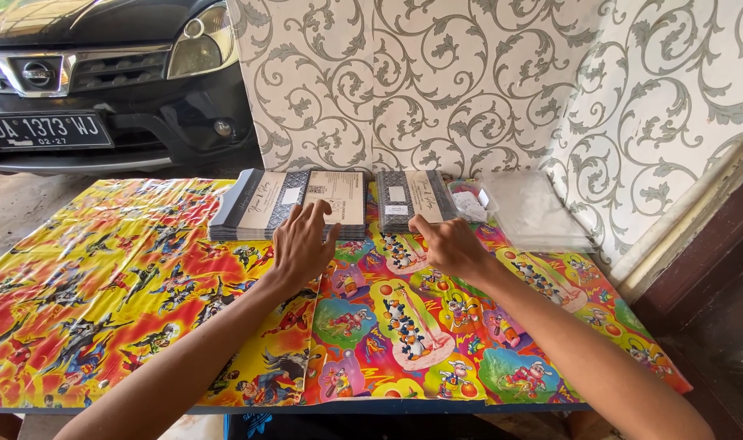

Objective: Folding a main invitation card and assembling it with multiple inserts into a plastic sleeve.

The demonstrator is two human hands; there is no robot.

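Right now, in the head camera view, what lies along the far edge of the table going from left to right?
Wide stack of grey and cream cards under the left hand → narrower stack of grey cards by the right hand → small packet of white slips → pile of clear plastic sleeves.

Left hand [304, 244] covers near edge of wide card stack [290, 204]; fingertip contact with top card unclear. Right hand [450, 244] hides near corner of smaller card stack [414, 198]; grip unclear. Both forearms cut off by bottom edge. Small packets [471, 202] behind smaller stack too small to identify. Clear plastic sleeves [534, 212] hazy, count unreadable. Black car [110, 73] cut off by top and left edges. Table's near edge hidden under cartoon-print covering [127, 301].
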